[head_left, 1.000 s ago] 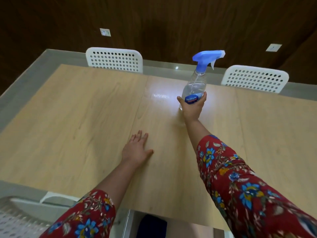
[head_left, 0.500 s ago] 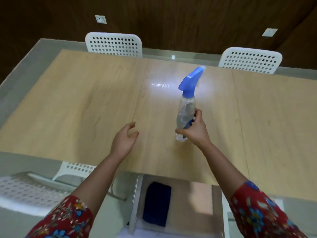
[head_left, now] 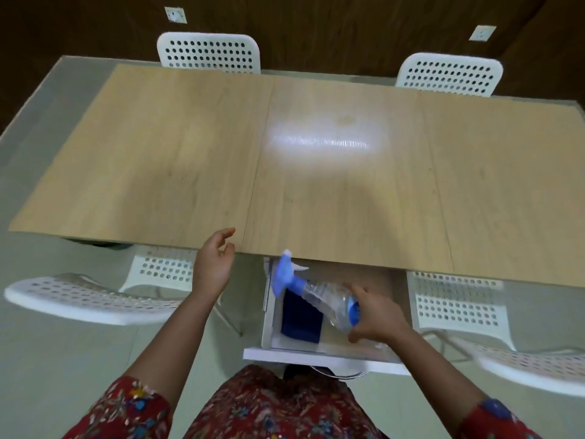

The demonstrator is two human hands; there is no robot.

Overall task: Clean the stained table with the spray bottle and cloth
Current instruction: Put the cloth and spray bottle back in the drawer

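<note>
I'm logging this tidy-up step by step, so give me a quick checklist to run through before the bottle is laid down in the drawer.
1. Drawer pulled open: ok.
2. Right hand gripping the spray bottle: ok.
3. Bottle over the drawer, tilted with its nozzle toward the table: ok.
4. Bare drawer floor to the right of the blue cloth: ok.
5. Left hand empty and outside the drawer: ok.
6. Tabletop free of stains: cannot tell; glare covers the middle.
</note>
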